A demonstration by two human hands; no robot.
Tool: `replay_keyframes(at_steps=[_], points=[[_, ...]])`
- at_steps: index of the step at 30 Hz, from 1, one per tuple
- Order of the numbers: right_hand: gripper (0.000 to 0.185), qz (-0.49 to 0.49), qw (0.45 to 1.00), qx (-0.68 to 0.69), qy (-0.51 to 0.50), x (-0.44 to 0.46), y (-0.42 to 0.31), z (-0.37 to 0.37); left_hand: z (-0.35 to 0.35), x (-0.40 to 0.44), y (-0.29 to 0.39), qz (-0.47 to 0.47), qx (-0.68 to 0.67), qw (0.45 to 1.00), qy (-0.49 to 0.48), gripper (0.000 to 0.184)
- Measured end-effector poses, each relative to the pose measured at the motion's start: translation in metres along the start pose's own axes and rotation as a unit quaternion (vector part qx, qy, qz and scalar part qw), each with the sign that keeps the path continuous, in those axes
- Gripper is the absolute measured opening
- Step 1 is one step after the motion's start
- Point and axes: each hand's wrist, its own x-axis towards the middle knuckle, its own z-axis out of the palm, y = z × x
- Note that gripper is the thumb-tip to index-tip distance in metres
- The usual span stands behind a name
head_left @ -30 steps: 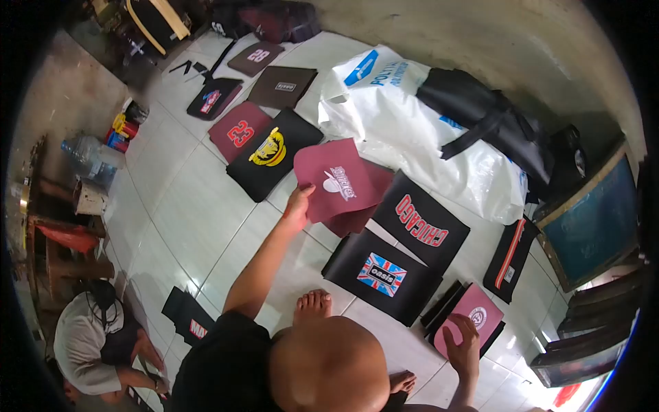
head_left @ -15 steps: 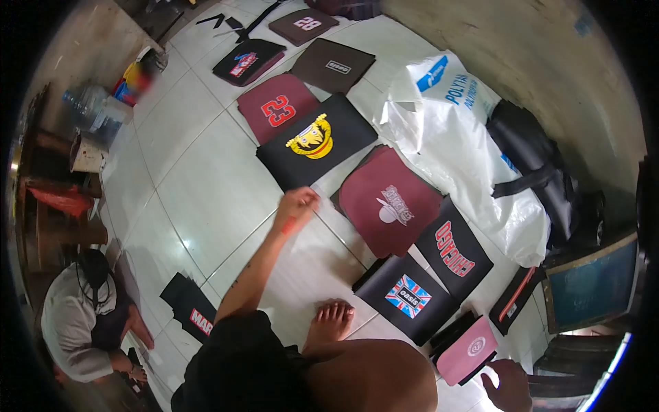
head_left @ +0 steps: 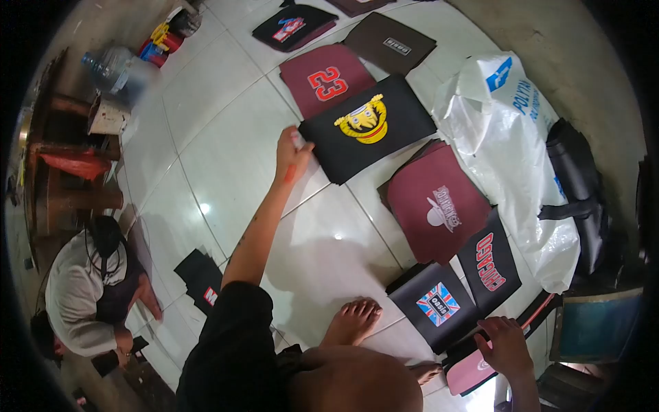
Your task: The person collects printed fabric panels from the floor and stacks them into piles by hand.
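My left hand (head_left: pixel 293 154) is at the left edge of a black flat panel (head_left: pixel 374 154) with a yellow cartoon face in a straw hat. Its fingers are curled, with something pale between them that I cannot make out. Whether it grips the panel does not show. Above that panel lies a maroon one marked 23 (head_left: pixel 326 84). My right hand (head_left: pixel 506 349), fingers apart, hovers by a pink panel (head_left: pixel 468 371), partly covering it. Close by are a black panel with a flag-patterned oasis print (head_left: pixel 436 329) and a black CHICAGO panel (head_left: pixel 489 268).
More panels lie on the tiled floor: a maroon stack (head_left: pixel 439 202), a dark brown oasis one (head_left: pixel 390 44) and a black pile (head_left: pixel 199 275). A white plastic sack (head_left: pixel 504 165) lies along the wall. Another person (head_left: pixel 89 295) sits at the left, near a water bottle (head_left: pixel 117 72).
My left hand has moved up to the left edge of the cartoon panel. My right hand has come further into view, over the pink panel. The whole view has shifted.
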Motion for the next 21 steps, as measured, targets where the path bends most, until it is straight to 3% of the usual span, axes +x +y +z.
replay_keyframes(at_steps=[1,3,4,6,7,8,9,11,12,13,15,17,21], points=[[0.028,-0.005,1.0,0.001,-0.009,0.005,0.0,-0.001,0.002,0.01,0.009,-0.018,0.005,1.0,0.003,0.051],[0.028,-0.015,0.999,-0.02,-0.027,0.013,0.002,-0.004,0.01,0.035,0.005,0.11,0.008,0.993,0.039,0.05],[0.028,-0.016,0.999,-0.021,-0.03,0.015,0.004,-0.005,0.014,0.056,-0.005,0.107,0.008,0.993,0.039,0.05],[0.028,-0.022,1.0,-0.002,-0.023,0.013,0.007,-0.004,0.021,0.093,-0.031,-0.072,-0.182,0.981,-0.007,0.069],[0.028,-0.012,1.0,0.004,-0.024,0.012,0.008,-0.002,0.012,0.103,-0.006,-0.152,-0.131,0.979,-0.04,0.062],[0.028,-0.003,1.0,-0.007,-0.022,0.01,0.011,0.0,0.009,0.13,-0.015,-0.199,-0.053,0.968,-0.141,0.054],[0.028,0.011,1.0,-0.018,-0.021,0.008,0.013,0.001,0.018,0.144,-0.023,-0.207,-0.001,0.975,-0.083,0.049],[0.029,0.021,0.999,0.015,-0.036,0.005,0.017,0.004,0.021,0.155,0.0,-0.276,-0.118,0.945,-0.126,0.048],[0.029,0.031,0.999,0.015,-0.034,0.005,0.014,0.001,0.022,0.156,0.012,-0.292,-0.142,0.933,-0.154,0.056],[0.029,0.033,0.999,0.011,-0.03,0.005,0.012,0.001,0.025,0.158,0.023,-0.328,-0.077,0.934,-0.117,0.049],[0.028,0.054,0.997,0.034,-0.037,0.001,0.01,0.007,0.024,0.158,0.035,-0.358,-0.04,0.929,-0.088,0.061],[0.028,0.066,0.995,0.06,-0.044,-0.004,0.011,0.017,0.025,0.177,0.019,-0.368,-0.057,0.914,-0.163,0.066],[0.026,0.056,0.994,0.091,-0.026,-0.012,0.017,0.036,0.027,0.181,0.016,-0.376,-0.017,0.92,-0.109,0.063]])
